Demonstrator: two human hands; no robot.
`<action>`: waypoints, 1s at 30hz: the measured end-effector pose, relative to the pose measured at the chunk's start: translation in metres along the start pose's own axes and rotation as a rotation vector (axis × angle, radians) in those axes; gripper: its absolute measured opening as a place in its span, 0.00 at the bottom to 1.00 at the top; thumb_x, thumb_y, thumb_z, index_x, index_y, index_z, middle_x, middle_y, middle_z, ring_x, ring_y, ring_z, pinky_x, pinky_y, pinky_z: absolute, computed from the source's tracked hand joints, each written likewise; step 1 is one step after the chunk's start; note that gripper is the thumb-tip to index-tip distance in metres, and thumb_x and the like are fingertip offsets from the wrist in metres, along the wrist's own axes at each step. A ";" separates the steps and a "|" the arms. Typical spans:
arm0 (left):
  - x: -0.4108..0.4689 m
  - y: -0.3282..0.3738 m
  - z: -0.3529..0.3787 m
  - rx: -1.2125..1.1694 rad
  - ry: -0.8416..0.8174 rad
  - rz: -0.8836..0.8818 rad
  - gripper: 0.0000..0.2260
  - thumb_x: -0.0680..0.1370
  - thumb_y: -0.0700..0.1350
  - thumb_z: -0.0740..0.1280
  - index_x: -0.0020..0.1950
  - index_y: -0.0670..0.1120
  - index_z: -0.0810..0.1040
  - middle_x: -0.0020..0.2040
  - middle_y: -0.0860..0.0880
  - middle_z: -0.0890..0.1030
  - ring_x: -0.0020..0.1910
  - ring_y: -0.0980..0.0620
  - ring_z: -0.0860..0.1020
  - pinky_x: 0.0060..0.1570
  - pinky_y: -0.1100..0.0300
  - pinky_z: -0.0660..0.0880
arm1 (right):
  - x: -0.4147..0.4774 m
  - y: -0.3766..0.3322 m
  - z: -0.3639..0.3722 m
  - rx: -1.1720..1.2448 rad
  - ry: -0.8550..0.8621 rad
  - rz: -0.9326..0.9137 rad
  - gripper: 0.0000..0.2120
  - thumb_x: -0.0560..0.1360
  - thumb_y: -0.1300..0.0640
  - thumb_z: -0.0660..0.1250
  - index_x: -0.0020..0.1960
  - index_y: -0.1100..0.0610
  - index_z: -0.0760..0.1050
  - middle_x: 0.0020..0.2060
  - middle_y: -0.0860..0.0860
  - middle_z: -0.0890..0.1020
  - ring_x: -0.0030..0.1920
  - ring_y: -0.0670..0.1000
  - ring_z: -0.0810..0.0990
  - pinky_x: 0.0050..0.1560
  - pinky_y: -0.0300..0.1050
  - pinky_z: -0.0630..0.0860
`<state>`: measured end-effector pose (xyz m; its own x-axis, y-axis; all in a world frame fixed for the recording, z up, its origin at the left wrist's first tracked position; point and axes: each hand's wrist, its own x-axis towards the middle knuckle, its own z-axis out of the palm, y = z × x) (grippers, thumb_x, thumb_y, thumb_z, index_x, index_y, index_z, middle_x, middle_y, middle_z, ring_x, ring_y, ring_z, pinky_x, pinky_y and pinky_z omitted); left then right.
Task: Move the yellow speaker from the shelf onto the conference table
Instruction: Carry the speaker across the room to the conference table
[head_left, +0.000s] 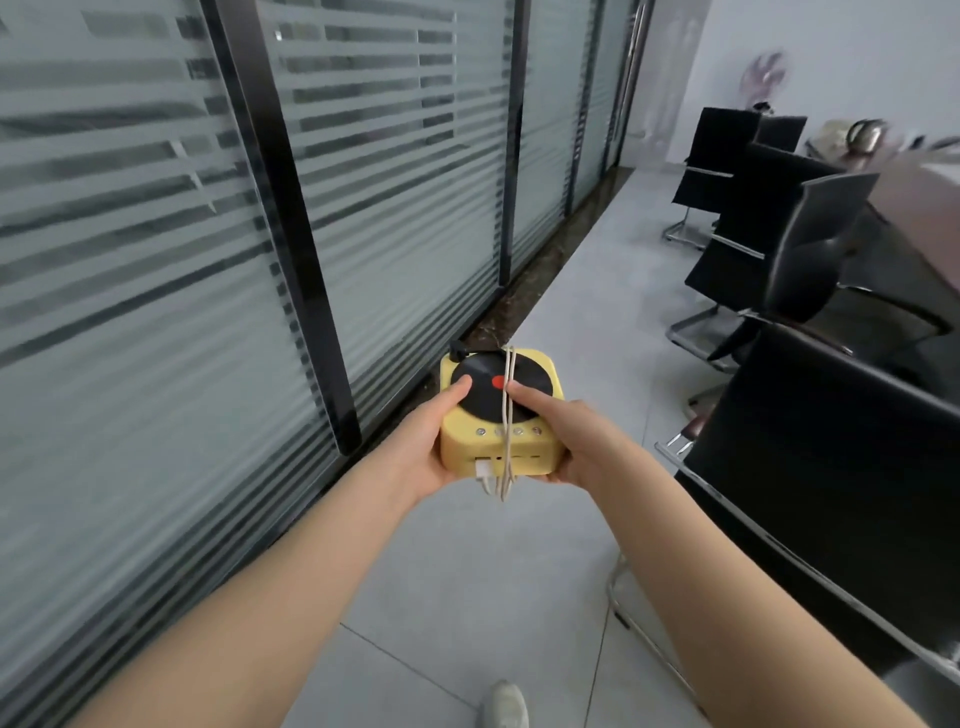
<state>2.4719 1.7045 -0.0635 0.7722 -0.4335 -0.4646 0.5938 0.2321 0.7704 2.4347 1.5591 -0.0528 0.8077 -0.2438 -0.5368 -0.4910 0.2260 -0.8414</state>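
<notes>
Both hands carry the yellow speaker (500, 415) in the air above the grey floor (587, 291), left of the black chairs (789, 249) and the conference table (914, 208). The left hand (428, 441) cups its left side, thumb on the black disc (496, 387); the right hand (561, 441) cups the right side, thumb beside the red label. A white cable (506, 426) wraps front to back. The button row faces the person; disc faces up.

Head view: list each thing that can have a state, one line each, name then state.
yellow speaker: held off the floor in both hands, top up, not yet on the table
white cable: wrapped around the speaker, plug end dangling
left hand: gripping the speaker's left side
right hand: gripping its right side
black chairs: unoccupied beside the conference table
</notes>
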 end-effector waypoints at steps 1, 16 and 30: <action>0.016 0.008 0.003 0.010 -0.004 0.001 0.12 0.77 0.51 0.65 0.56 0.47 0.79 0.45 0.46 0.86 0.47 0.47 0.82 0.44 0.52 0.79 | 0.015 -0.008 -0.002 0.011 0.004 -0.007 0.32 0.62 0.45 0.78 0.59 0.59 0.73 0.46 0.55 0.83 0.42 0.55 0.83 0.37 0.47 0.79; 0.241 0.107 0.085 0.044 -0.057 -0.047 0.14 0.76 0.52 0.66 0.57 0.46 0.79 0.50 0.45 0.85 0.49 0.46 0.82 0.46 0.52 0.79 | 0.207 -0.150 -0.070 0.050 0.080 -0.008 0.30 0.63 0.46 0.78 0.58 0.58 0.73 0.46 0.55 0.82 0.43 0.55 0.82 0.40 0.50 0.79; 0.465 0.202 0.131 0.145 -0.171 -0.091 0.11 0.76 0.53 0.66 0.52 0.48 0.80 0.41 0.48 0.87 0.43 0.48 0.84 0.39 0.54 0.80 | 0.402 -0.261 -0.107 0.138 0.216 -0.011 0.29 0.61 0.46 0.79 0.55 0.58 0.74 0.47 0.56 0.83 0.47 0.57 0.83 0.52 0.57 0.80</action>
<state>2.9213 1.4358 -0.0671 0.6600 -0.5907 -0.4642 0.6113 0.0630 0.7889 2.8526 1.3011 -0.0563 0.7169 -0.4392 -0.5415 -0.4218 0.3452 -0.8384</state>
